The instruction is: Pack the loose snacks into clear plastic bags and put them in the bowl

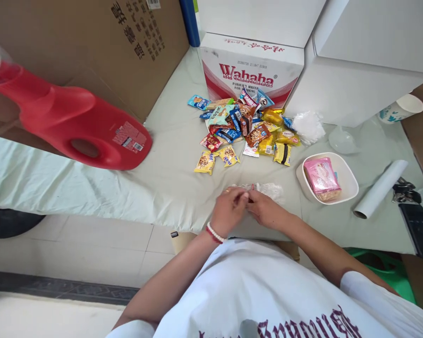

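My left hand (228,209) and my right hand (264,208) meet at the near edge of the cloth-covered table (169,173), both pinched on a clear plastic bag (268,189) that lies flat in front of them. Just beyond the bag lies a heap of small snack packets (245,126) in yellow, blue and brown wrappers. To the right of my hands stands a white bowl (345,180) holding a pink snack packet (322,177).
A big red detergent jug (74,126) lies on its side at left. A Wahaha water carton (252,65), white boxes (366,51) and a brown carton (91,42) line the back. A paper roll (379,188), keys (403,191), phone (419,230) and paper cup (400,109) sit at right.
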Tool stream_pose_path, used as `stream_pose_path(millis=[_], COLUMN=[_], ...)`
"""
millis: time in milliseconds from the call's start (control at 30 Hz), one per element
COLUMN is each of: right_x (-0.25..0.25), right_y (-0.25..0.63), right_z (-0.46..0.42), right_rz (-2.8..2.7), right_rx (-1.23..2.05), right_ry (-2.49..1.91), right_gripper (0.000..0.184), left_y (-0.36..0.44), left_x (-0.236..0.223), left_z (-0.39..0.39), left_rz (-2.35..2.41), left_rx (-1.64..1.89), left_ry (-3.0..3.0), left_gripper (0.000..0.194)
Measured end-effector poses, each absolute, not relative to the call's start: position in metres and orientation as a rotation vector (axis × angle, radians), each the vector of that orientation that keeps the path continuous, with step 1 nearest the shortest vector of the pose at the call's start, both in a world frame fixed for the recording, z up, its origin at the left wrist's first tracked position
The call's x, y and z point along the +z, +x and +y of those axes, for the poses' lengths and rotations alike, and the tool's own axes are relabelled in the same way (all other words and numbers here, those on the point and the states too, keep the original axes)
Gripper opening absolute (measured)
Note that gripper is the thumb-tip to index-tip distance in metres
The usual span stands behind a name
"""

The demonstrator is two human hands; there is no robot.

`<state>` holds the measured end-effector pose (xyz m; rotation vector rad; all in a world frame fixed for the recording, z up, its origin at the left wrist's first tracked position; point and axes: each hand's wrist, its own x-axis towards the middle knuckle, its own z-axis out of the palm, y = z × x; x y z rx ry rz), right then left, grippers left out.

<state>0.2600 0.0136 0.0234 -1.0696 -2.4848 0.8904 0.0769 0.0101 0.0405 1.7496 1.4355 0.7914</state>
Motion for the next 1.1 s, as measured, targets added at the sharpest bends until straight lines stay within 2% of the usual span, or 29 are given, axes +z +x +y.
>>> stream_pose_path(millis=[100,167,233,333,433,633,733,900,1000,1100], right_x=[0.029,0.031,0.028,0.019,0.017,0.057,0.07,0.063,0.054,0.048], right_y=[0.279,0.295,0.308,0.317,0.319,0.299,0.263,0.22,0.221,0.225], right_z=[0.008,0.005,0.003,0.0,-0.003,0.013,0.033,0.056,0.055,0.048], right_rz=[-2.35,-2.202,-2.017,-1.916,-2.016,-1.865,-2.006,-2.247,-2.292,-2.329], right_rx=[0.992,1.002,0.799,0.41,0.397,0.88,0.88,0.915,0.879,0.815], right_ry=[-0.935,-1.048,-1.397,-1.806,-1.796,-1.828,-1.781,-1.767,-1.749,-1.728], right_gripper=[0.028,0.029,0.029,0.04,0.02,0.015,0.006,0.01,0.013,0.016], left_y=[0.099,0.105,0.105,0.104,0.105,0.112,0.114,0.09,0.059,0.04], left_x=[0.031,0.023,0.016,0.009,0.005,0.002,0.002,0.013,0.021,0.019], left_z=[0.006,-0.001,-0.007,-0.015,-0.019,-0.021,-0.021,-0.023,-0.025,-0.017], left_rz=[1.438,1.49,1.528,1.526,1.511,1.503,1.463,1.266,1.071,1.395], left_rx=[0.66,0.562,0.498,0.44,0.384,0.297,0.282,0.313,0.522,0.754], left_ry=[2.141,2.322,2.416,2.512,2.615,2.712,2.699,2.582,2.417,2.124], left_gripper=[0.03,0.036,0.041,0.053,0.06,0.055,0.05,0.051,0.056,0.038])
